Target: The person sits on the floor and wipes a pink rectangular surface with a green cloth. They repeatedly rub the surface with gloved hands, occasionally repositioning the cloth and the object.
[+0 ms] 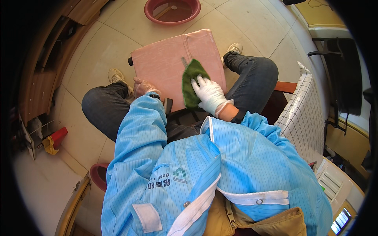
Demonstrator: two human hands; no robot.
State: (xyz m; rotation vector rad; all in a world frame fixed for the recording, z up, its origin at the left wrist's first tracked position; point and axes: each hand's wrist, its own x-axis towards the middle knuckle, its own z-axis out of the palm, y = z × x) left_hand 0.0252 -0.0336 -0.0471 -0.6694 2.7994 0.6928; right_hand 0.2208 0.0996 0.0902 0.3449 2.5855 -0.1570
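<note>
We find the left hand (143, 87), in a thin translucent glove, at the near left edge of a pink slab-shaped piece (161, 59); its fingers are bent, but we cannot tell whether they grip the edge. The right hand (210, 94), in a white glove, lies palm down with fingers spread on a green cloth (190, 80), whose right part is hidden beneath it. The cloth rests on the right half of the pink piece, which lies between the person's knees. We cannot establish whether that piece is a seat or a case; its near edge is partly obscured, and its support is mostly out of sight. Beyond it, on the tiled floor (114, 43), a red basin (172, 22) is cut off by the upper edge; the contents are hard to make out. A second basin (95, 176) is partly covered by the blue left sleeve (136, 133).
</note>
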